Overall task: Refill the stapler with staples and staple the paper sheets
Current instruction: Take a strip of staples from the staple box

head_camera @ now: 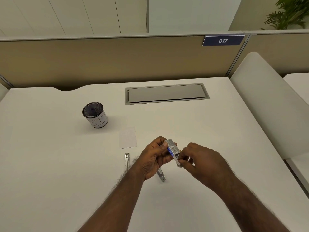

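Two hands meet above the counter [50, 164] near centre. Left hand [153, 160]: grip curled round a small staple box [172, 147], thumb on its upper face, barcode side showing. Right hand [200, 162]: fingertips pinching the box's lower end, where a pale inner tray protrudes. Stapler [127, 160], opened out, lies flat under the hands; one metal arm shows at 9 o'clock of the left hand, another at 6 o'clock. Paper sheets [127, 137] lie at 11 o'clock of the hands. Mesh cup [95, 114] marked "BIN" stands further out, 10 o'clock.
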`<state>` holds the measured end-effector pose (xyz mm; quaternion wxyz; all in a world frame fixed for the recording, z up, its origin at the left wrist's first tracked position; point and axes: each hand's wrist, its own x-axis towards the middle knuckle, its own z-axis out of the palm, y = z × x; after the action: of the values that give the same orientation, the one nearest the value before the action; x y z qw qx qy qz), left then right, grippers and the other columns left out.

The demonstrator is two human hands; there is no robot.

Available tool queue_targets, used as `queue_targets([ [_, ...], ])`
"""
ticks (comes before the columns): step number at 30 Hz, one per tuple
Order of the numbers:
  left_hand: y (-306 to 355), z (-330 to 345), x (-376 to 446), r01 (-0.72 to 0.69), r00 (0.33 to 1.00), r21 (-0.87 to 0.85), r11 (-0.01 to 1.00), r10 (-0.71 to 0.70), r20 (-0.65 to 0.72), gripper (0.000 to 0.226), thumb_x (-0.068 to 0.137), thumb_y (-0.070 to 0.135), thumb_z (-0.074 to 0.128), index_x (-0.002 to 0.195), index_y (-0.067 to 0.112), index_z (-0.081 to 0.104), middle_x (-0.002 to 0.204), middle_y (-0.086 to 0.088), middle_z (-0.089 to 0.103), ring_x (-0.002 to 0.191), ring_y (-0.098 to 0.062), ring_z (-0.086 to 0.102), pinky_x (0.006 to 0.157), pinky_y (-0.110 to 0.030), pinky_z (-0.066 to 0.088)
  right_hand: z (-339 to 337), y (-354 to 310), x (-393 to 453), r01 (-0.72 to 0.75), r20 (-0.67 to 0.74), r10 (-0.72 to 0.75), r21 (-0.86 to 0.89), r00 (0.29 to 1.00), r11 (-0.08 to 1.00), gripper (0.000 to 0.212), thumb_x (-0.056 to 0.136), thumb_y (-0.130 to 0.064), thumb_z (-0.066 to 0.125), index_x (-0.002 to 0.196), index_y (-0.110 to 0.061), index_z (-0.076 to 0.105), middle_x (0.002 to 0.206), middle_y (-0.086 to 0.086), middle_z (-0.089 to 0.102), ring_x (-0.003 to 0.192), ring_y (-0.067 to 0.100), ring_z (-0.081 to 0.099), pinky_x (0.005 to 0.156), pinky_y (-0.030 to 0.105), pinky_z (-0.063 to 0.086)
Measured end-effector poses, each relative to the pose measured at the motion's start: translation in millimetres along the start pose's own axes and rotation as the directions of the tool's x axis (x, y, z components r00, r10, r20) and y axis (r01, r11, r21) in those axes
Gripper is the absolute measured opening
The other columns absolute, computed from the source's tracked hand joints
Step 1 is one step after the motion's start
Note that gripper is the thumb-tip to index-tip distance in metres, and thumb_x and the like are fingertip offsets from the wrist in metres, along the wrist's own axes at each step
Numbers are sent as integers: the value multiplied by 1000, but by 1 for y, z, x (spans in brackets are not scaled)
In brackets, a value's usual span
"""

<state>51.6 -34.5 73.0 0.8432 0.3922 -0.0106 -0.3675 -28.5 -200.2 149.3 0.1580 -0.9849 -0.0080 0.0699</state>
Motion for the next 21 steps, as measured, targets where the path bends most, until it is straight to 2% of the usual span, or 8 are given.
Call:
queue_targets([
  [3, -1, -1, 0, 4, 1000, 14, 1000, -4, 2, 15, 88, 20, 58, 95, 8, 55, 108, -15, 71, 94, -25, 71, 74, -28, 61, 2, 0, 0, -13, 6, 13, -18, 1000, 1000, 13, 87, -48, 54, 92, -38, 60, 91, -16, 56, 75, 5, 60, 61, 21, 44],
  [8, -3, 0, 1, 4, 1000, 33, 999, -4, 3, 15, 88, 20, 58, 95, 7, 55, 108, -16, 70, 92, -25, 71, 72, -28, 60, 5, 2, 3, -89, 12, 89, -5, 996, 996, 11, 83, -49, 55, 82, -38, 57, 84, -15, 56, 60, 2, 49, 51, 14, 25],
  [16, -2, -1, 1, 3, 1000, 60, 998, -4, 5, 11, 88, 20, 58, 92, 10, 57, 107, -15, 71, 91, -24, 71, 70, -27, 60, 4, 5, 6, -71, 40, 70, 30, 997, 997, 11, 82, -49, 58, 77, -39, 56, 86, -14, 59, 68, 5, 53, 51, 16, 28],
  [21, -1, -2, 3, -6, 1000, 10, 1000, 6, 12, 13, 89, 21, 60, 95, 9, 60, 107, -17, 70, 93, -26, 70, 72, -28, 60, 1, 6, 2, -32, -68, 44, 168, 997, 985, 19, 76, -55, 51, 83, -37, 54, 93, -18, 53, 70, 3, 61, 59, 26, 49],
])
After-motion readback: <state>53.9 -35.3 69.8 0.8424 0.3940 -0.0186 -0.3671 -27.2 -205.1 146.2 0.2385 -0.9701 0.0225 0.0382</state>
